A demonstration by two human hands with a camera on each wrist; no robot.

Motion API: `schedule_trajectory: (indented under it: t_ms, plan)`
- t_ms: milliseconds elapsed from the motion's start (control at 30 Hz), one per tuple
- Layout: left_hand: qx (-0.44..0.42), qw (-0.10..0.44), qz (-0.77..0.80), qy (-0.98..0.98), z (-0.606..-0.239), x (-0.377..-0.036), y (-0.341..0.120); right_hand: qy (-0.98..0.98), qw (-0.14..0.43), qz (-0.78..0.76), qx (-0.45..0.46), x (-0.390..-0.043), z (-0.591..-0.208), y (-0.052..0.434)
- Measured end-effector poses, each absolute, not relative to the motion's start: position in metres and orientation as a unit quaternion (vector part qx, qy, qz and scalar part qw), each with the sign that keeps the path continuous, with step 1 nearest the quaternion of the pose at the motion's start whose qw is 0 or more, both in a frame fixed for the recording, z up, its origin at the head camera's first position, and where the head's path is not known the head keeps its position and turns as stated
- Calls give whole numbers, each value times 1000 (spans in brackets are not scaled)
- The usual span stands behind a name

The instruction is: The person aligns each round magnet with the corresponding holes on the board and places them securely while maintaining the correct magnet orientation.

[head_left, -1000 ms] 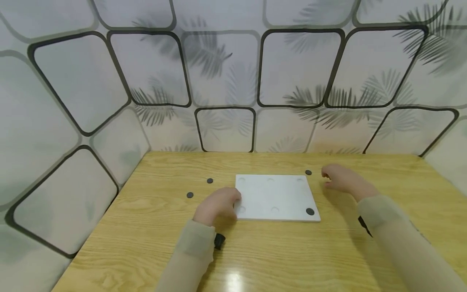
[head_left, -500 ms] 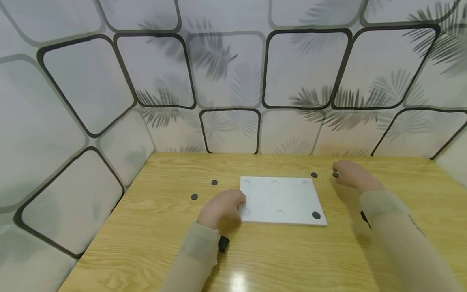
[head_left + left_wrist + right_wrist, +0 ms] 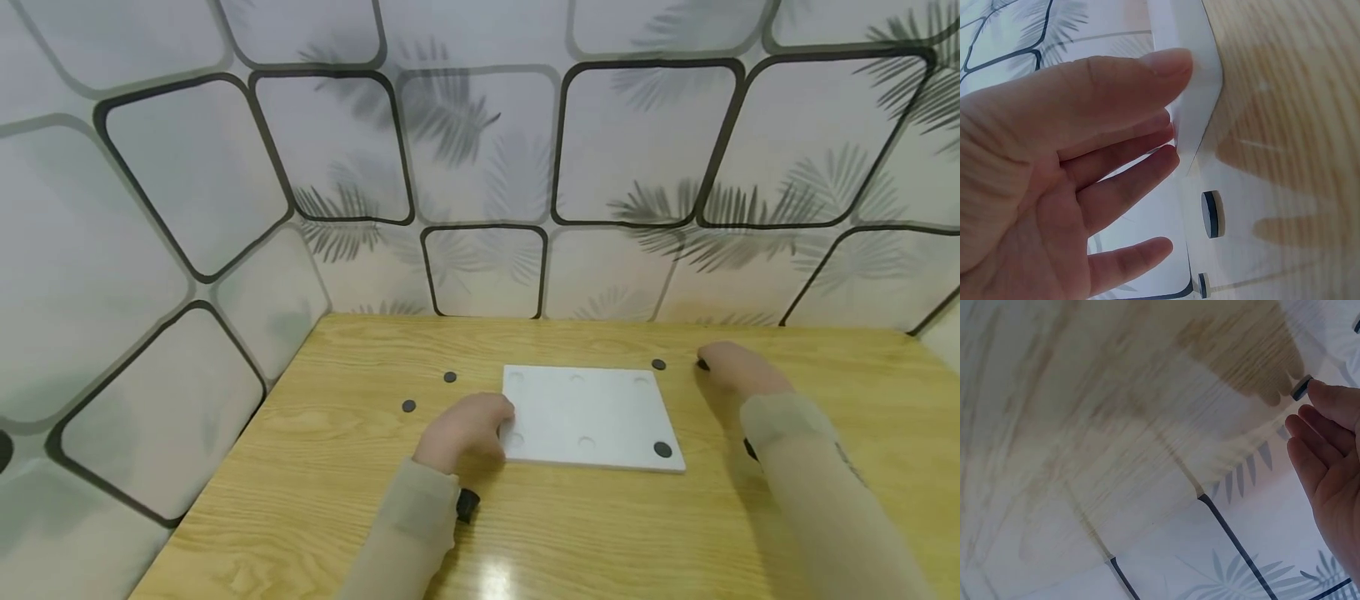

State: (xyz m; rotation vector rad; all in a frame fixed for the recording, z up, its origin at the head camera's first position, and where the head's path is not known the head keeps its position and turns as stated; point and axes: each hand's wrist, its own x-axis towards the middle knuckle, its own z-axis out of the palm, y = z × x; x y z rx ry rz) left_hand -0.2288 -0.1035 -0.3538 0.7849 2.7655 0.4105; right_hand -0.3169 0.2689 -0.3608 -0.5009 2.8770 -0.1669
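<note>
A white rectangular board (image 3: 600, 417) with shallow round recesses lies flat on the wooden table. One dark disc (image 3: 662, 449) sits in its near right corner recess. At the board's left edge rests my left hand (image 3: 463, 433), its fingers fairly straight and thumb apart, touching the side (image 3: 1200, 94). Right of the board, my right hand (image 3: 738, 369) is low over the table. It pinches a small dark disc (image 3: 1301, 388) at the thumb tip; the index finger is hidden there. In the head view the fingers partly cover that disc (image 3: 702, 364).
Two loose dark discs, a farther one (image 3: 450, 377) and a nearer one (image 3: 408, 406), lie left of the board. Another disc (image 3: 658, 364) lies just beyond its far right corner. A patterned curtain-like wall (image 3: 480, 167) borders the table's back and left sides.
My right hand has shifted slightly right and then lower, covering more of the disc at its fingertips. The left hand keeps its place at the board. The head view has turned slightly left.
</note>
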Motion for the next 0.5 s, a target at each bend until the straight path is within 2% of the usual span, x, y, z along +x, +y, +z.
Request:
schedule_trajectory:
  t_ms: [267,500]
  plan:
    - [267,123,143,945,-355,-228,-101,977,104,-50,-180,-316,-368,270]
    - [264,122,140,946,-354,-226,-100,977,79,-39,-192,-316,-367,268]
